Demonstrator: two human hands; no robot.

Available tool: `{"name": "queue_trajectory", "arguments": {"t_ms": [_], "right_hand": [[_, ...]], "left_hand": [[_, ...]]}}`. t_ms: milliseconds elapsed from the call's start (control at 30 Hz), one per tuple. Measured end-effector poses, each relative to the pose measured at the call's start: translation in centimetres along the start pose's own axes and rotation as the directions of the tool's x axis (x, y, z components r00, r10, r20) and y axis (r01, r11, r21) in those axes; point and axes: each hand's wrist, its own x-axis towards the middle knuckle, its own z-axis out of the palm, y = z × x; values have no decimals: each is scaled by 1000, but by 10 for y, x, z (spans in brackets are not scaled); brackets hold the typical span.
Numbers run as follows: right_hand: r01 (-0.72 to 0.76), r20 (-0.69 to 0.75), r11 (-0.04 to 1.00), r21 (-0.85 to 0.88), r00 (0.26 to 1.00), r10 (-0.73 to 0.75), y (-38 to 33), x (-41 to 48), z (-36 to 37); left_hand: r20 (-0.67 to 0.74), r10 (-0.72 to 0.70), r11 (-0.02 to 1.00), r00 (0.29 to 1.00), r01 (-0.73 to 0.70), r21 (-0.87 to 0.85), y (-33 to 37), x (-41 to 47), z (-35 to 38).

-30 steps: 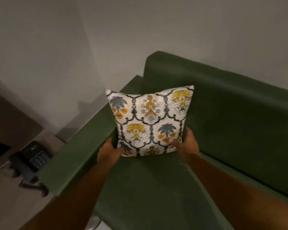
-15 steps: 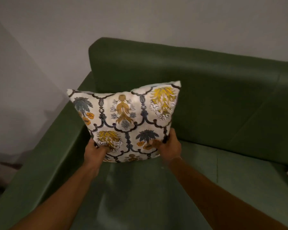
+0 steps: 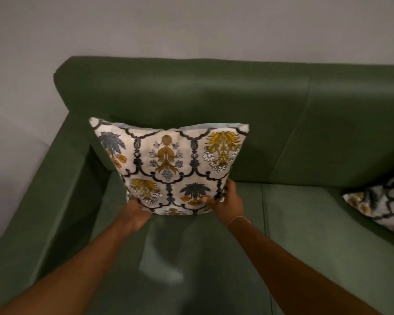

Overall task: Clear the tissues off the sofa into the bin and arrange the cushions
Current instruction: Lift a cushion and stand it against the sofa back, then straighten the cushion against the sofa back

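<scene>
Green sofa (image 3: 271,114), patterned cushion (image 3: 171,164) held upright in its left corner by both my hands.

I have the cushion by its bottom edge: my left hand (image 3: 134,212) grips the lower corner at about 7 o'clock of the cushion, my right hand (image 3: 228,201) clasps the lower corner at about 5 o'clock, thumb on the front face and fingers wrapped behind. The cushion stands nearly upright, its back towards the backrest, its left side just beside the armrest (image 3: 55,201) at 9 o'clock; I cannot tell whether its bottom edge touches the seat. A second cushion (image 3: 382,203) lies flat on the seat at 3 o'clock, well apart and cut off by the frame edge. My right wrist carries a thin band (image 3: 238,218). Grey wall (image 3: 191,26) fills 12 o'clock.
</scene>
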Motion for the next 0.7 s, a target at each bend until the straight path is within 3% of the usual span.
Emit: {"name": "queue_trajectory", "arguments": {"t_ms": [67,100,167,267,433,633,700], "right_hand": [[-29,-4,999,-33,1000,29,7,-8,-22],[-43,-26,998,-37,999,42,12,-12,-39],[-67,-84,998,-19,994,65,25,-17,-79],[-135,-278,991,-3,952,129,48,-28,-165],[-180,-682,977,117,701,211,84,-54,-340],[-189,-827,931,311,429,363,123,-82,-518],[-187,-814,908,375,402,419,137,-85,-566]], "left_hand": [[219,-8,944,976,-65,322,17,-10,11],[296,-12,921,955,-104,374,31,-15,20],[369,48,915,928,-190,357,66,-21,40],[361,268,882,893,-378,281,145,-32,91],[321,477,830,818,-540,143,291,-73,201],[300,576,798,761,-603,-2,447,-116,302],[270,554,824,788,-566,-40,492,-125,328]]}}
